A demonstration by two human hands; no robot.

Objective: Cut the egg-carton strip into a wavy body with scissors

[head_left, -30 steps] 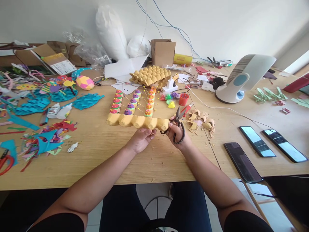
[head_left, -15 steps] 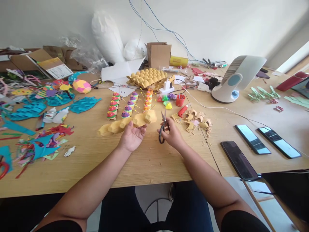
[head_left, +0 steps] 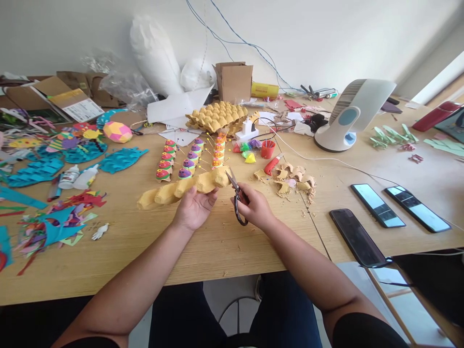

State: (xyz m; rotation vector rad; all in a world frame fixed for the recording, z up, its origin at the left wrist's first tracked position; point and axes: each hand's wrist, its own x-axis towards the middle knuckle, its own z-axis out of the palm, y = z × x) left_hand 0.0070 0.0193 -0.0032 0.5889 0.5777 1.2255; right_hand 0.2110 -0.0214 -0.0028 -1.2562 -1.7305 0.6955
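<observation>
Carton strip (head_left: 183, 186), gripped in left hand (head_left: 194, 210), slants near-left to far-right toward scissors (head_left: 237, 189) grasped in right hand (head_left: 258, 208).

Craft wkshp: wooden tbl (head_left: 224, 246) w/ coloured paper scraps (head_left: 60, 229), egg tray (head_left: 217, 116), painted cup rows (head_left: 190, 160) & cardbd box (head_left: 235, 83).

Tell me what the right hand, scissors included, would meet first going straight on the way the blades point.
Most likely the right end of the yellow egg-carton strip in the left hand; the scissors point toward it, though depth, and whether they touch, is unclear.
</observation>
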